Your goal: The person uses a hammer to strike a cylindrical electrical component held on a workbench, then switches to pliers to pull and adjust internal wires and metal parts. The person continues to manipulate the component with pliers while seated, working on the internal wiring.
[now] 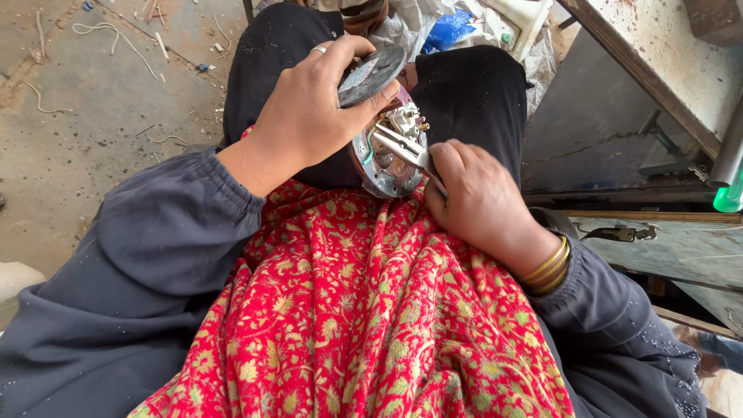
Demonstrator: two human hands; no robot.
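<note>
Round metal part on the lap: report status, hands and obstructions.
Left hand grips the round metal part by its dark disc. Right hand holds a thin metal tool across the terminals. Nothing in the way.

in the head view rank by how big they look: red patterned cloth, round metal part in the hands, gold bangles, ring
1. red patterned cloth
2. round metal part
3. gold bangles
4. ring
The cloth lies nearest the camera, which exaggerates its size.

Red floral shawl (348, 310), wire scraps (108, 35), green bottle (729, 197)
</note>
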